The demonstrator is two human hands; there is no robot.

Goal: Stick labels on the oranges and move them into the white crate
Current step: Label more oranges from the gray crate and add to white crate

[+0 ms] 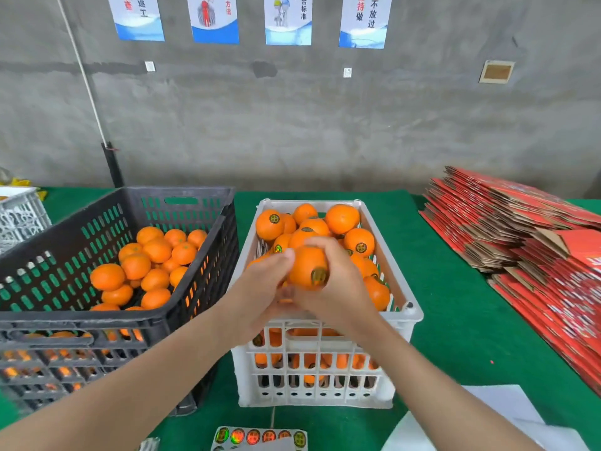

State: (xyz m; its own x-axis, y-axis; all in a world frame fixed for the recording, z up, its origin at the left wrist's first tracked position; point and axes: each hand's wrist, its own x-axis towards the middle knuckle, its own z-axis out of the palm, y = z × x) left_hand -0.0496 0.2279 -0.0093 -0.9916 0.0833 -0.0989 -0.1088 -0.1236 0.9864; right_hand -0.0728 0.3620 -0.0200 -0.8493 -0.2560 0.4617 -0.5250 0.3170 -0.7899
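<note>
Glossy labels (pixel 260 437), round orange (pixel 305 265), slatted crate (pixel 403 317)

Green-covered table (pixel 455 320), black crate (pixel 81 333) at left, white crate (pixel 292 348) at centre, label sheet (pixel 260 437) and white paper (pixel 507 408) at near edge, flattened red cartons (pixel 536 255) stacked along right edge.

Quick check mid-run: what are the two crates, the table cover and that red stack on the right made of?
White crate: moulded plastic, smooth semi-gloss, slotted walls. Black crate: likewise plastic, duller, perforated sides. Table cover: green, matte, probably felt or cloth; no shine. Red stack: flattened corrugated cardboard, brown edges showing under glossy red print.
</note>
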